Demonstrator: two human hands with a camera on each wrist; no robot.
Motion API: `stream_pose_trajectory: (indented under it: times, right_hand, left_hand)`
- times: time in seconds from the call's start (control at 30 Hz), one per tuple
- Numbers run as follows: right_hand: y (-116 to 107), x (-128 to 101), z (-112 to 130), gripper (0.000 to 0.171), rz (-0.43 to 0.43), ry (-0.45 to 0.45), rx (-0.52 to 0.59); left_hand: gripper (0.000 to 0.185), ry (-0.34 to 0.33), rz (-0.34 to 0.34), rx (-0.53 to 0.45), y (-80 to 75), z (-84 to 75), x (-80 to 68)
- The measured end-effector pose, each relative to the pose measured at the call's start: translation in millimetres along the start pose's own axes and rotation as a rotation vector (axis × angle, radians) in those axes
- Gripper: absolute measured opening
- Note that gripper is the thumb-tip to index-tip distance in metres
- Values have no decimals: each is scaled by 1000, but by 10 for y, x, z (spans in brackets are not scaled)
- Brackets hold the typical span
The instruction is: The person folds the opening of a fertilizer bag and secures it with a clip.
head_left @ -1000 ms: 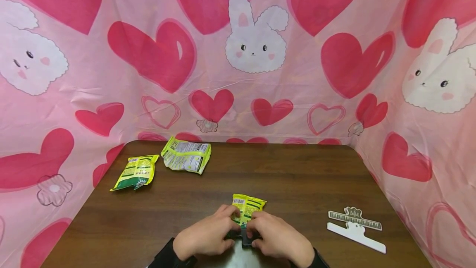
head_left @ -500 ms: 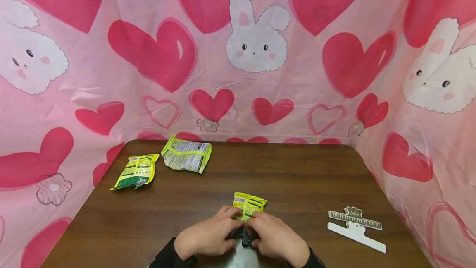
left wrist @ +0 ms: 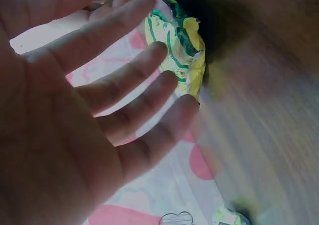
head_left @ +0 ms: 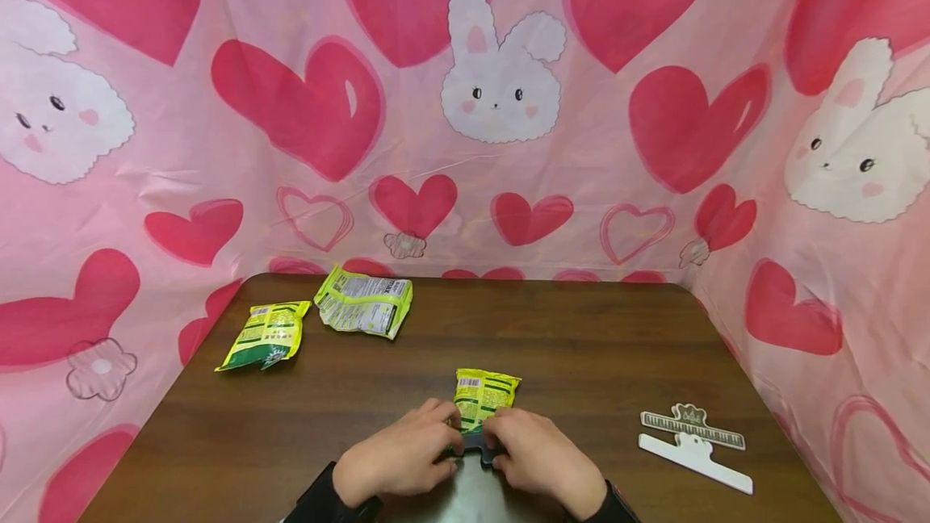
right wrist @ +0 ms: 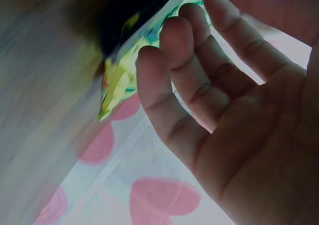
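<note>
We see both hands at the near table edge. The left hand and right hand pinch the yellow snack packet and a black clip at its near end. Compared with a second ago, the packet sits straighter and the hands lie slightly nearer us. In both wrist views the fingers are nearly straight against the packet.
</note>
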State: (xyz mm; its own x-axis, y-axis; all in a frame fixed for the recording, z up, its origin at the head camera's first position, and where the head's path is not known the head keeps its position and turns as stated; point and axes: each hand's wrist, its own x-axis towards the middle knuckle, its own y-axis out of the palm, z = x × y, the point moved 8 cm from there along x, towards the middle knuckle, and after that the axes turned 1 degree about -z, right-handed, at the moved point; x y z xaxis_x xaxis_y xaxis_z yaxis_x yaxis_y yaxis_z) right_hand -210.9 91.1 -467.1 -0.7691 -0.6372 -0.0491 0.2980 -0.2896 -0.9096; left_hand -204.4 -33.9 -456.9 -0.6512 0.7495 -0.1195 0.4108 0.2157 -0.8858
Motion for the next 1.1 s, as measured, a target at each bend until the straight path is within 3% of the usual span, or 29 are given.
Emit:
stream_pose_trajectory:
  times: [0.2, 0.43, 1.1]
  right_hand:
    - [40, 11, 80, 30, -21, -39, -62]
    - [54, 25, 75, 26, -23, -33, -66]
    - [82, 90, 5, 27, 18, 8, -31]
  left_hand:
    - [21, -37, 46, -18, 34, 30, -16]
    - [14, -43, 85, -25, 70, 33, -8]
    - [26, -36, 101, -19, 85, 31, -14]
